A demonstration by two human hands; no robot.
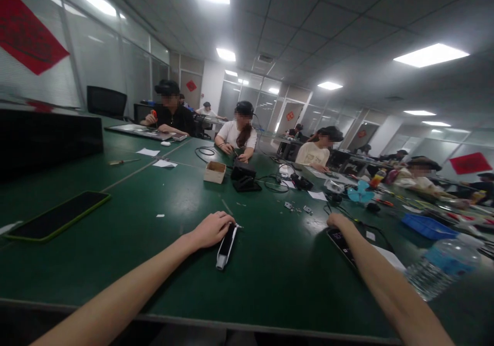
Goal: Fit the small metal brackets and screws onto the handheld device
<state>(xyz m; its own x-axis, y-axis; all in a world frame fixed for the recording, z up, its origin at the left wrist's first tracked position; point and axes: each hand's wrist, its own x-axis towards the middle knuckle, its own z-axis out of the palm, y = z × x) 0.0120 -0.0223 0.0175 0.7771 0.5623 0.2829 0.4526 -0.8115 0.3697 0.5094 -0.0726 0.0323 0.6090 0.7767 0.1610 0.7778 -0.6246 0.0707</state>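
Observation:
My left hand (213, 229) rests on the table with its fingers closed over the far end of a narrow white casing with a black inside (226, 248). A thin pale piece sticks out by the fingertips. Farther right, my right hand (338, 220) reaches over the far end of a black device with a lit display (340, 244). Its fingers are mostly hidden by the hand itself, so what they touch does not show. Small metal parts (297, 208) lie scattered on the green tabletop (278, 263) between and beyond both hands.
A green-edged phone (57, 215) lies left. Ahead stand a small open box (215, 172) and a black stand (245, 175). On the right are a water bottle (443, 266), a blue tray (430, 226), a blue fan blade (360, 192) and cables. Several people sit around the table.

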